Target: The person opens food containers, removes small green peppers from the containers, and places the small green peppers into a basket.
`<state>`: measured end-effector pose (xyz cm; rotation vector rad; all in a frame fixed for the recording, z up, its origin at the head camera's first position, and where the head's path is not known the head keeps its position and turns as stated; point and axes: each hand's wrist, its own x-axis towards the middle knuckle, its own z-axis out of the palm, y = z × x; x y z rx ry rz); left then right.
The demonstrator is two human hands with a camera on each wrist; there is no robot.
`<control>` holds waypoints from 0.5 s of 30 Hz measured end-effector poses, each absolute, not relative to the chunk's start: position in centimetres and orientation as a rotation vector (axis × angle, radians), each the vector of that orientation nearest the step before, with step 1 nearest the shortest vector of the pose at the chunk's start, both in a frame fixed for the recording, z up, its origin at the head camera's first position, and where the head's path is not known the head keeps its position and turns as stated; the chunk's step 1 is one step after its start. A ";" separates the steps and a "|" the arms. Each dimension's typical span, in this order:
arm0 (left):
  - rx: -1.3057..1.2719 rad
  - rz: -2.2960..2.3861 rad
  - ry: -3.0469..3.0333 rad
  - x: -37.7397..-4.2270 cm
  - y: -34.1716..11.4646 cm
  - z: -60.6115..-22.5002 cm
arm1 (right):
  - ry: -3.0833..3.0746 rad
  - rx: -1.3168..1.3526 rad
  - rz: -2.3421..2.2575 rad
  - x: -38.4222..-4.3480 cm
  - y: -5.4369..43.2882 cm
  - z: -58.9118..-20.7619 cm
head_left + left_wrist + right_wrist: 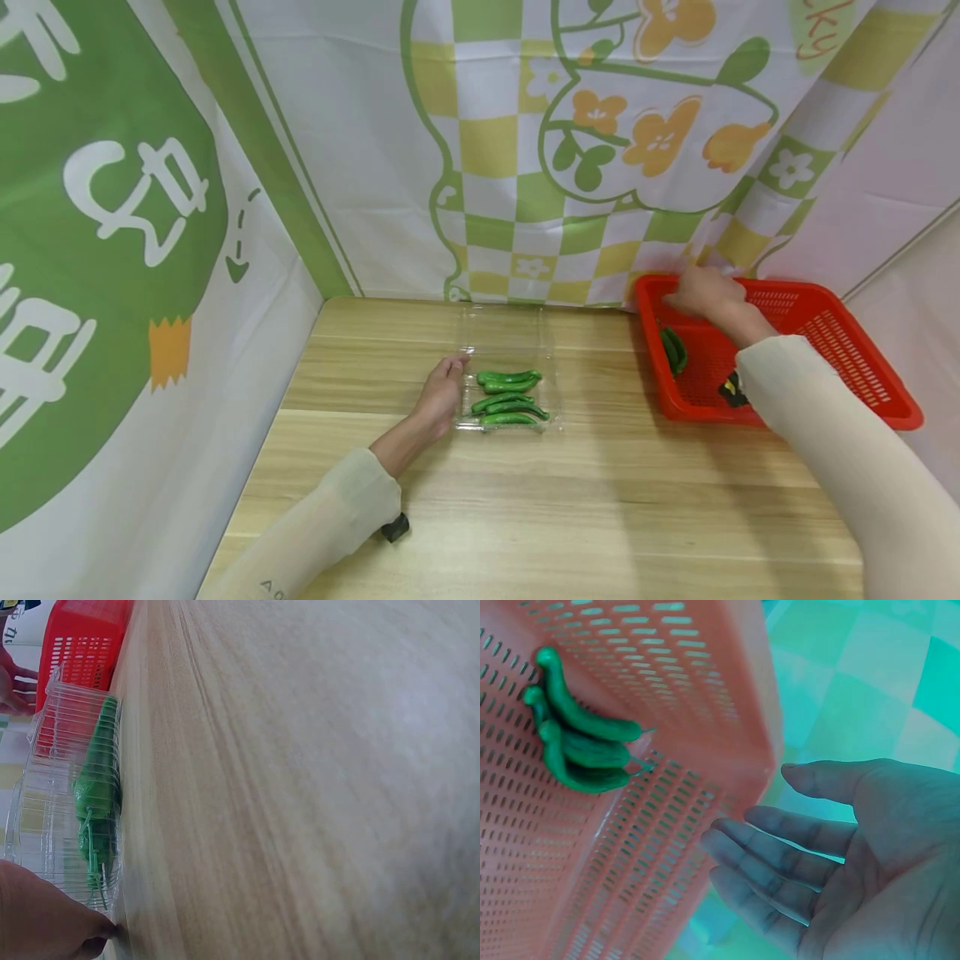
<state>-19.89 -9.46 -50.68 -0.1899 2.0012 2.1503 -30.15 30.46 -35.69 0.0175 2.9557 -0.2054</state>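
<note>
A clear plastic clamshell box (505, 329) lies with its lid folded back on the table, and several green chili peppers (510, 407) lie side by side in its near half. My left hand (441, 392) is at the box's left side; in the left wrist view its thumb and finger pinch the rim by the pepper stems. My right hand (705, 293) is over the back left corner of the red basket (810, 292), holding nothing. The right wrist view shows its fingers (769, 862) relaxed and spread near the rim. Three green peppers (592, 750) lie together inside the basket.
The wooden table (480, 517) carries the box in the middle and the basket at the right. A small black and yellow item (732, 390) shows through or in the basket beside my right sleeve. Printed cloth (360, 167) hangs behind and at the sides.
</note>
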 end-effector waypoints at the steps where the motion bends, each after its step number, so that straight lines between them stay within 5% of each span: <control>1: -0.190 2.151 2.000 -19.9 -9.5 -50.7 | 2.966 0.000 -0.211 -30.1 30.2 -35.6; 15: -0.171 2.161 1.988 -19.7 -9.5 -50.6 | 3.051 -0.211 -0.213 -28.3 26.1 -34.8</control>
